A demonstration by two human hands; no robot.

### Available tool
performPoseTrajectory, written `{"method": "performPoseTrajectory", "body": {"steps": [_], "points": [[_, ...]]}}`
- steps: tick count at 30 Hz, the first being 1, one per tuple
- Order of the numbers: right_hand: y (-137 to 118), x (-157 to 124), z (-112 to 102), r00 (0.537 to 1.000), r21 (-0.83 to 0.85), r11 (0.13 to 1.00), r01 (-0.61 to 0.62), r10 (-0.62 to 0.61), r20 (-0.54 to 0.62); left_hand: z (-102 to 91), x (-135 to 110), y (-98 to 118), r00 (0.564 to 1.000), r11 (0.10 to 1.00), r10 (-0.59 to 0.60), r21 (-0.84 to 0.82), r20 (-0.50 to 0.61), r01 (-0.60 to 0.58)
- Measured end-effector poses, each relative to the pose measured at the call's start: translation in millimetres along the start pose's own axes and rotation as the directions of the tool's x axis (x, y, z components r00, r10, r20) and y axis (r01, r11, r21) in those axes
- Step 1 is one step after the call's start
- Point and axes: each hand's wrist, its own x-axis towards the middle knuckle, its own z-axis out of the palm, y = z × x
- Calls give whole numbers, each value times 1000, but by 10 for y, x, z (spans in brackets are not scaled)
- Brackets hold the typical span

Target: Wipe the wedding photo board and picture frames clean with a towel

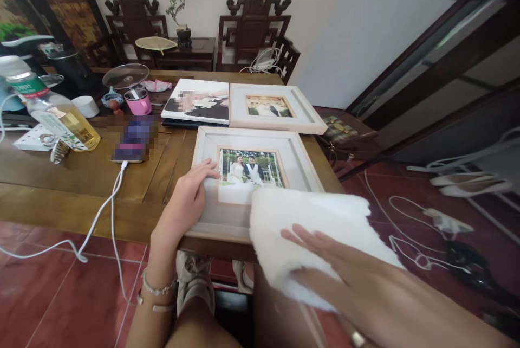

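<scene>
A pale wooden picture frame (211, 218) with a wedding photo lies flat at the table's near edge. My left hand (184, 201) rests on its left side, fingers stretched out flat, holding nothing. My right hand (345, 266) lies flat with fingers extended on a fluffy white cloth (292, 218), which covers the frame's lower right corner and hangs past the table edge. A second framed photo (276, 107) and a photo album (199, 100) lie farther back.
On the brown wooden table (81, 180): a phone (132, 142) with a white cable, a pink mug (138, 101), a bottle of yellow liquid (60, 120), a small fan (125, 76). Carved chairs (254, 23) stand behind. Cables and chargers (430, 223) lie on the red tile floor at right.
</scene>
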Motion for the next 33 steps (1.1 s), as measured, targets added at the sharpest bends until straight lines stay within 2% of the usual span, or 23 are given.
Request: {"method": "performPoseTrajectory", "body": {"steps": [3,5,8,12,14,16,19,22,28,31,33], "points": [[-9,80,55,994,24,998,-56,54,94,-17,-2,2,1000,1000,13,7,26,-13],[88,187,167,987,8,992,-126,124,98,-28,-3,3,999,1000,16,8,36,-16],[374,368,371,973,-45,975,-217,220,74,-37,-4,8,999,1000,15,5,43,-15],[846,612,562,931,-114,930,-348,358,76,-36,-5,18,999,1000,21,-9,44,-21],[1012,706,613,932,-124,932,-341,352,90,-33,-6,22,999,1000,12,-20,41,-11],[1071,754,636,950,-114,953,-280,292,113,-27,-6,24,1000,1000,2,-28,30,-1],[934,706,596,964,-69,977,-201,210,161,-20,-6,24,1000,1000,-7,-26,12,7],[611,524,447,969,7,990,-140,135,208,-17,-5,25,1000,1000,-12,-15,5,12],[-5,143,98,985,173,984,-34,3,175,-18,-4,23,1000,1000,-1,-10,8,1],[-88,137,94,986,203,979,-33,-1,167,-19,-9,16,1000,1000,8,-15,10,-8],[-16,192,170,987,190,980,-54,24,158,-21,-14,11,1000,1000,14,-21,13,-14]]}}
